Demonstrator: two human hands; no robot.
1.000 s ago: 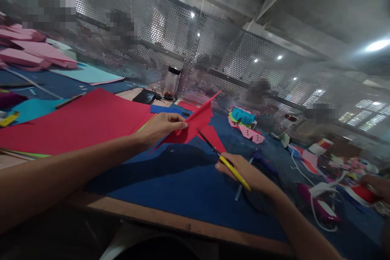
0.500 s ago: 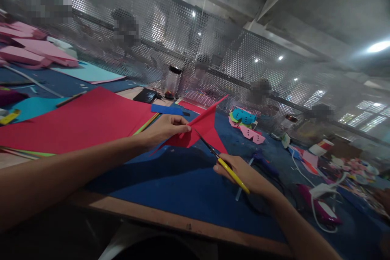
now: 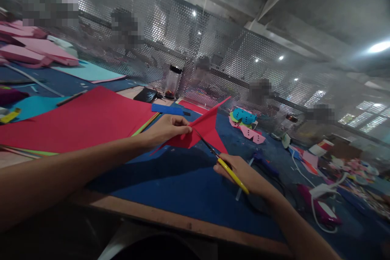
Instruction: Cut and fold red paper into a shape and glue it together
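Observation:
My left hand (image 3: 175,128) pinches a folded piece of red paper (image 3: 209,126) between thumb and fingers, holding it above the blue tabletop (image 3: 158,178). In my right hand (image 3: 239,170) is a pair of scissors with yellow handles (image 3: 233,175). Their dark blades lie against the red paper, with the tips close to my left thumb. Part of the handles is hidden by my right fingers. Left of my left hand lies a large red sheet (image 3: 82,122) on top of green and yellow sheets.
Behind the hands are a blue strip (image 3: 167,109), a black wallet-like object (image 3: 147,95) and a clear jar (image 3: 173,82). Cut mask-like shapes (image 3: 243,117) lie behind my right hand. A blue glue gun (image 3: 265,162) and a purple one (image 3: 319,207) with a white cord are at right. Perforated metal screens the back.
Both hands, the scissors and the red paper stay in almost the same place. The paper's upper flap has tilted slightly to the right.

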